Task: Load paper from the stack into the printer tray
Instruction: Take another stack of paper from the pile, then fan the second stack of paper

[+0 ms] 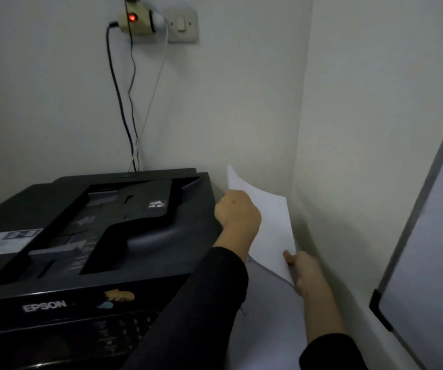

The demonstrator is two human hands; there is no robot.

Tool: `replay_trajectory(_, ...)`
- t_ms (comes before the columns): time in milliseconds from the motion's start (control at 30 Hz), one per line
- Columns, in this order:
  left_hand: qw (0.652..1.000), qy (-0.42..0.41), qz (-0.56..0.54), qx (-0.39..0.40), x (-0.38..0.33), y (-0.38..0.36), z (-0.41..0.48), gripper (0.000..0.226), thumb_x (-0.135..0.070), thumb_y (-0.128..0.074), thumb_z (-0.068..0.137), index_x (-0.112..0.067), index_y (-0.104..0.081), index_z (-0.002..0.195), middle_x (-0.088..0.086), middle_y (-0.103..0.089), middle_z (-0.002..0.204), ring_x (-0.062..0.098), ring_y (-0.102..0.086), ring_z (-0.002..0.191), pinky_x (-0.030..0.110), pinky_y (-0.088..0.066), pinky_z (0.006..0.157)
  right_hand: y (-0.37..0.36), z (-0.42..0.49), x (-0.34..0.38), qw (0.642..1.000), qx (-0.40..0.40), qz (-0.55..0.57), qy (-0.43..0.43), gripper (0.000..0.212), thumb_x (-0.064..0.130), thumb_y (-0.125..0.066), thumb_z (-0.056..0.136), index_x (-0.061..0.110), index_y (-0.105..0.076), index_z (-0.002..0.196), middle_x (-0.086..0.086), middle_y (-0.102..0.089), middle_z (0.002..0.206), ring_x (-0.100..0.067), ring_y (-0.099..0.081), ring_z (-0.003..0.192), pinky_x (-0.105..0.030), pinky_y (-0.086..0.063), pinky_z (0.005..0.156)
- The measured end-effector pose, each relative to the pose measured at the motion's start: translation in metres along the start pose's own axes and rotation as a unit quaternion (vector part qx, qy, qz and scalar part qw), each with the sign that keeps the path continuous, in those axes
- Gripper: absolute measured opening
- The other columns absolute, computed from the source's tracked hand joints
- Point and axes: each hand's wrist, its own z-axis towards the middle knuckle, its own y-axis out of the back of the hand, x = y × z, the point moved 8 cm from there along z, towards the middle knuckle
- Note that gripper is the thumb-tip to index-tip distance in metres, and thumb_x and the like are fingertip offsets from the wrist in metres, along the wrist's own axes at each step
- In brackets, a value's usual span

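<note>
My left hand point(237, 209) hides its own fingers and part of the lifted paper point(271, 231). I can't see the stack below clearly. The printer point(81, 236) runs off the left and bottom edges; its control buttons are too blurred to read.

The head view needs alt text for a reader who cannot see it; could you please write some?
Both hands, left hand and right hand, hold a curved sheaf of white paper between a black Epson printer and the wall. Cables hang from a wall socket above.

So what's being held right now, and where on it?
Paper sheets: left hand grips the far left edge, right hand pinches the near corner.
</note>
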Motion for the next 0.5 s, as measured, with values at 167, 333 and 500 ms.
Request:
replay_trajectory(167, 0.999, 0.03, 0.008, -0.035, 0.06, 0.069, 0.015, 0.028, -0.01, -0.047, 0.094, -0.004, -0.058, 0.119, 0.01, -0.058, 0.126, 0.025, -0.06, 0.113, 0.028, -0.045, 0.07, -0.05, -0.042, 0.094, 0.986, 0.002, -0.096, 0.134, 0.038, 0.005, -0.054, 0.092, -0.009, -0.052, 0.127, -0.025, -0.056, 0.131, -0.033, -0.061, 0.107, -0.032, -0.043, 0.077)
replay_trajectory(333, 0.997, 0.068, 0.025, -0.032, 0.15, 0.106, 0.023, 0.015, -0.012, -0.054, 0.092, -0.01, -0.061, 0.105, 0.007, -0.062, 0.119, 0.021, -0.063, 0.093, 0.023, -0.035, 0.051, -0.132, -0.088, 0.136, 0.963, -0.056, -0.16, 0.212, 0.033, 0.003, -0.057, 0.088, -0.013, -0.057, 0.117, -0.026, -0.059, 0.125, -0.038, -0.058, 0.112, -0.035, -0.046, 0.08)
replay_trajectory(500, 0.994, 0.105, 0.021, -0.03, 0.253, 0.124, 0.037, 0.032, -0.017, -0.056, 0.093, -0.006, -0.054, 0.123, 0.008, -0.056, 0.129, 0.023, -0.057, 0.116, 0.026, -0.047, 0.075, -0.232, -0.129, 0.129, 0.944, -0.032, -0.236, 0.23, 0.029, 0.005, -0.051, 0.091, -0.009, -0.058, 0.116, -0.022, -0.061, 0.12, -0.029, -0.056, 0.088, -0.024, -0.038, 0.059)
